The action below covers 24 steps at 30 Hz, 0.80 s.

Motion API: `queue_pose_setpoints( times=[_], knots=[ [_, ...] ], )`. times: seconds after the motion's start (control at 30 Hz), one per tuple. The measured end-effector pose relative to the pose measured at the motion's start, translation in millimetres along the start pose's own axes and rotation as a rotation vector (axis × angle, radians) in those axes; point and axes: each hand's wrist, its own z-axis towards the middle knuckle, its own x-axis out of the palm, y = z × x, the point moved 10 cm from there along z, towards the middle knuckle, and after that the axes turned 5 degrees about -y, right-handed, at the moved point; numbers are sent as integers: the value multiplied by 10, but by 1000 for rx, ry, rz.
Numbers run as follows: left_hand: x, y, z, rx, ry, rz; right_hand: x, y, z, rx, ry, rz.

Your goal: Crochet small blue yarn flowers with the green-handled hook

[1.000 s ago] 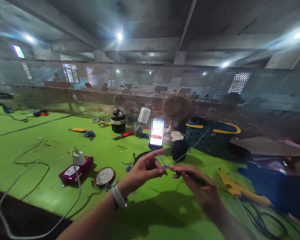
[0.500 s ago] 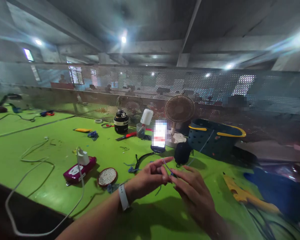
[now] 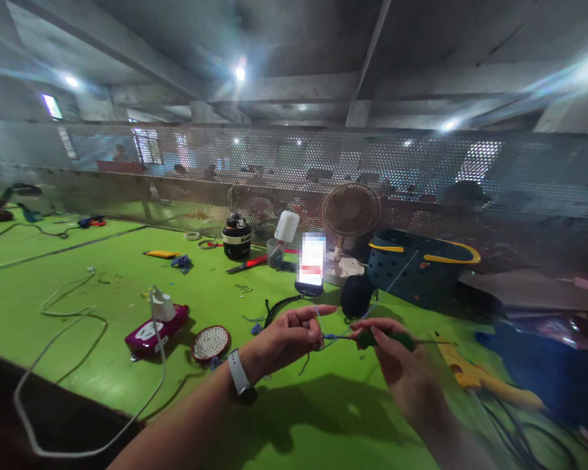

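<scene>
In the middle of the head view, my left hand is closed in a pinch on light blue yarn, its index finger stretched out with the strand over it. A small blue crocheted bit shows at its fingertips, around the thin shaft of a crochet hook. My right hand is closed around that hook's green handle, which lies nearly level and points at my left hand. From the fingers the yarn runs up to the right, across the dark blue basket. Part of the stitches is hidden by my left fingers.
Behind my hands stand a lit phone, a dark round pouch and a fan. To the left are a dish of pearl-like beads and a magenta box with a white cable. A yellow glue gun lies right.
My right hand has drawn back to the right, and the green-handled crochet hook now shows clearly in it. The left hand stays nearly in place, with the yarn now taut over its index finger.
</scene>
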Motion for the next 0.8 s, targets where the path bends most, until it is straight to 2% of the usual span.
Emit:
queue_pose_setpoints(
  times=[0.13, 0.3, 0.4, 0.5, 0.57, 0.63, 0.8],
  knots=[
    [28, -17, -19, -7, -17, 0, 47, -40, 39, 68, -19, 96],
    [45, -4, -19, 22, -31, 68, 83, -231, 34, 157, 8, 161],
    [28, 44, -20, 36, -32, 168, 141, -158, 13, 18, 60, 14],
    [26, 97, -24, 20, -21, 248, 292, 132, -72, -314, 147, -278],
    [20, 75, -28, 32, -46, 258, 367, 263, -139, -470, 173, -403],
    [20, 16, -36, 61, -87, 250, 361, 278, -147, -492, 154, -448],
    [3, -44, -46, 80, -185, 244, 239, 131, -118, -381, 40, -432]
  ],
)
